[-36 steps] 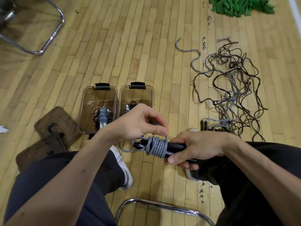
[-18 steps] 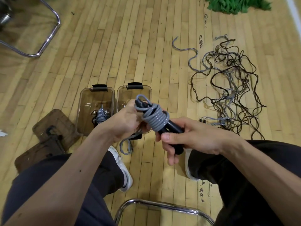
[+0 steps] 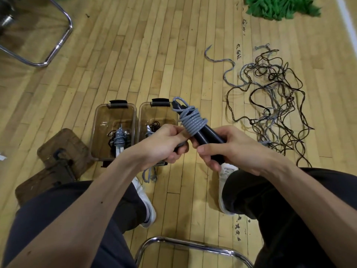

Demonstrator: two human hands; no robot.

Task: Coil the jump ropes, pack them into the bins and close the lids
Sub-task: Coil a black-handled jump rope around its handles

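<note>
Both hands are close together at the middle of the view, clamped on one jump rope. The right hand grips the lower end of its two black handles, thumb laid across them. The left hand has its fingers curled round the handles just beside it, right below the grey cord wound in tight turns round the handles' upper half. A loose tail of grey cord hangs under the left hand.

Just beyond the left hand, two open bins stand side by side on the floor: the far bin and the near bin, each with a wound rope inside. Two brown lids lie outside the left forearm. Beyond the right hand sprawls a tangle of loose ropes.
</note>
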